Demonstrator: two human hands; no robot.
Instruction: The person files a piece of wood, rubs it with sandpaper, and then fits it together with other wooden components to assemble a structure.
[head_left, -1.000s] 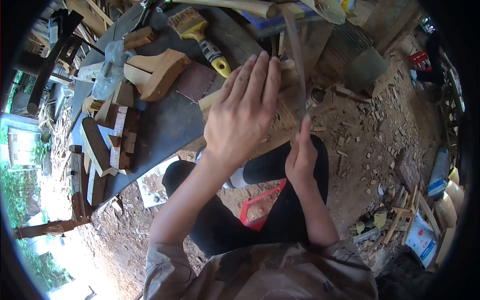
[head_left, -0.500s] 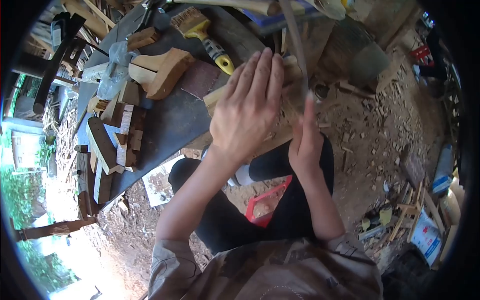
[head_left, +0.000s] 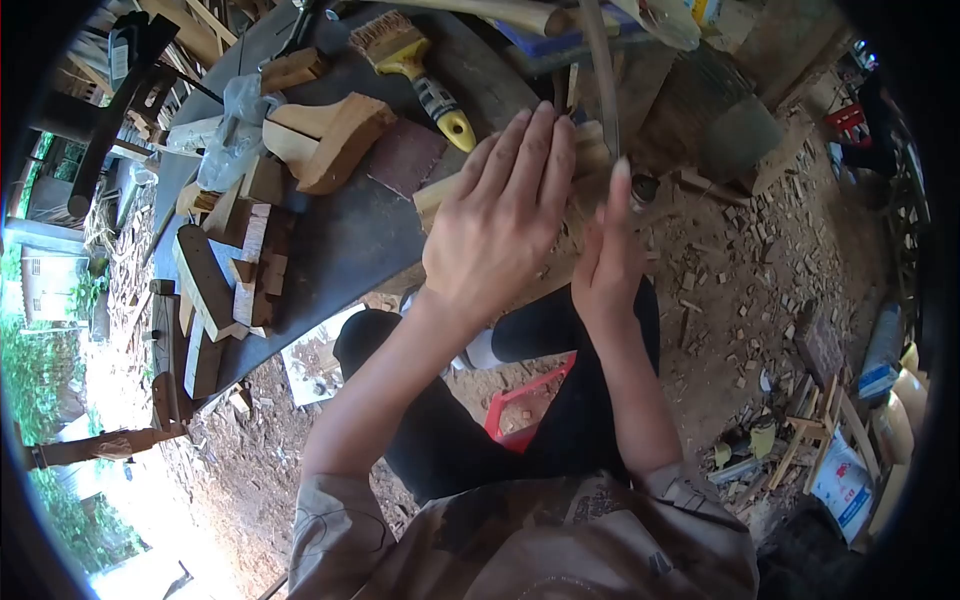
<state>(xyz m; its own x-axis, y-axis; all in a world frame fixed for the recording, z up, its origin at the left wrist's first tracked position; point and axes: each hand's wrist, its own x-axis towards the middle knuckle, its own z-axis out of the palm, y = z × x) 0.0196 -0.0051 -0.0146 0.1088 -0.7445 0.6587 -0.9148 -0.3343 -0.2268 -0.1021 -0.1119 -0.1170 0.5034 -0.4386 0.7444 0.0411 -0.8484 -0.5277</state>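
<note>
Wooden piece lies at the edge of the bench, long axis angling rightward and away, directly under the nearer left hand, laid flat. Beside its right end, 1 thin blade extends forward, gripped by the right hand.

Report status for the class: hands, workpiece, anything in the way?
Left hand laid over wooden piece, hiding part of it. Right hand gripping long, thin tool. Paintbrush lies close, apparently blocking nothing.

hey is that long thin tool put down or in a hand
In a hand: the right hand grips the long thin tool at its near end.
</note>
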